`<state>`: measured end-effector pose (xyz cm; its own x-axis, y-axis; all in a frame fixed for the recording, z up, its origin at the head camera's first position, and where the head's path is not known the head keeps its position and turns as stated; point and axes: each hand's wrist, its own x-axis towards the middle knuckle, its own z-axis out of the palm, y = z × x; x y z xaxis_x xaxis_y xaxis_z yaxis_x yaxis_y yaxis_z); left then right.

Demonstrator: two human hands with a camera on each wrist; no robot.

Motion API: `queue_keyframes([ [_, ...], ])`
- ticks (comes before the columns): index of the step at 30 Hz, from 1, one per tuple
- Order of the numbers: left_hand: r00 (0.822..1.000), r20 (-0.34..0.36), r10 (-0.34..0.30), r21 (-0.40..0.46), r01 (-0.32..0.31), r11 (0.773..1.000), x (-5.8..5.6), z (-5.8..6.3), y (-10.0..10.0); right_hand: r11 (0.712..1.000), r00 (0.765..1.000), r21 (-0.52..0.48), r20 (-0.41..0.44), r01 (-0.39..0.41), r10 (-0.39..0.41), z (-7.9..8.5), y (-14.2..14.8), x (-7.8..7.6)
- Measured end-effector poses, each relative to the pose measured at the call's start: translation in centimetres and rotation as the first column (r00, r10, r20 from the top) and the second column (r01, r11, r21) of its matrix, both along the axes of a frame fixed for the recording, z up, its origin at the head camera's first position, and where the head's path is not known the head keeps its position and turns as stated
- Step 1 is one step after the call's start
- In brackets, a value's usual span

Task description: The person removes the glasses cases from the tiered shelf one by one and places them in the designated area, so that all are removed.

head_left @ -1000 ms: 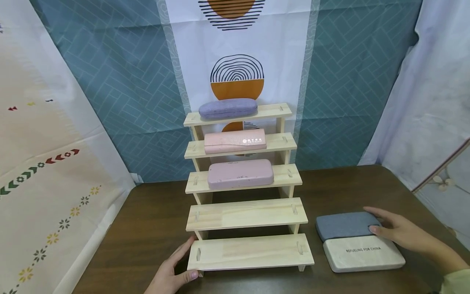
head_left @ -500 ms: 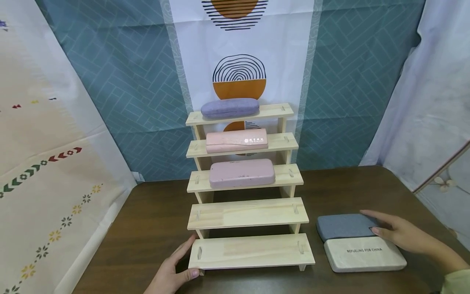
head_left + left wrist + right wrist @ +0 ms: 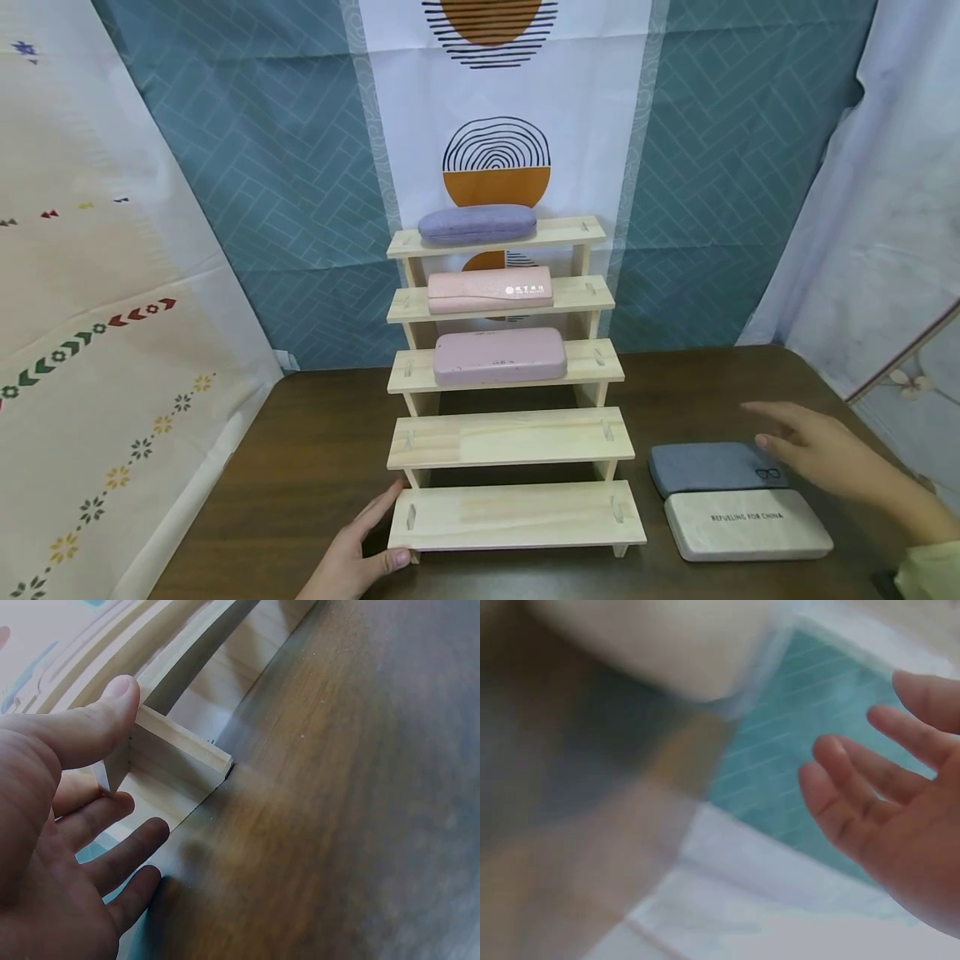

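Observation:
My left hand [image 3: 351,552] grips the left end of the lowest step of a light wooden tiered rack [image 3: 517,517], thumb at the front and fingers along the side. In the left wrist view the thumb [image 3: 118,705] lies against the step's edge, the other fingers spread below. My right hand [image 3: 825,457] hovers at the right end of a blue-grey glasses case [image 3: 697,468], holding nothing, its fingers loosely extended. Directly in front of that case lies a white glasses case [image 3: 750,533] printed with dark lettering. The right wrist view is partly blurred.
On the rack's upper steps sit a purple glasses case [image 3: 477,224], a pink one [image 3: 480,293] and a mauve one [image 3: 498,357], one per step. Patterned cloth [image 3: 300,167] hangs behind the dark wooden table [image 3: 315,450] and along both sides.
My right hand has come off the blue-grey case and lifted slightly, uncovering a small glasses mark on its lid. The left hand stays at the rack. The head view has shifted a little.

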<state>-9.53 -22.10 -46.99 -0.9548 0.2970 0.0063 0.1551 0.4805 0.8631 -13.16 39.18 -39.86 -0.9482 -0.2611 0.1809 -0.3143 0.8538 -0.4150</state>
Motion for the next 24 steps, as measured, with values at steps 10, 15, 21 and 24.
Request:
queue_keyframes([
  [10,0.999,-0.033,-0.002,0.006,0.002,1.0,0.0,-0.1,-0.1,0.986,0.987,-0.166,-0.157,-0.011,-0.015,5.9,-5.5,-0.4],
  [15,0.998,-0.057,-0.009,0.003,0.009,1.0,0.0,-0.3,-0.3,0.964,0.984,-0.257,-0.176,-0.073,0.027,7.3,-8.9,-1.3],
  [21,0.999,-0.046,-0.027,0.0,0.027,1.0,-0.1,-0.3,-0.3,0.936,0.984,-0.317,-0.142,-0.15,0.11,8.1,-13.1,-2.9],
  [24,0.999,-0.035,-0.027,-0.003,0.027,1.0,-0.1,-0.3,-0.4,0.929,0.982,-0.324,-0.114,-0.182,0.152,8.6,-15.5,-3.9],
])
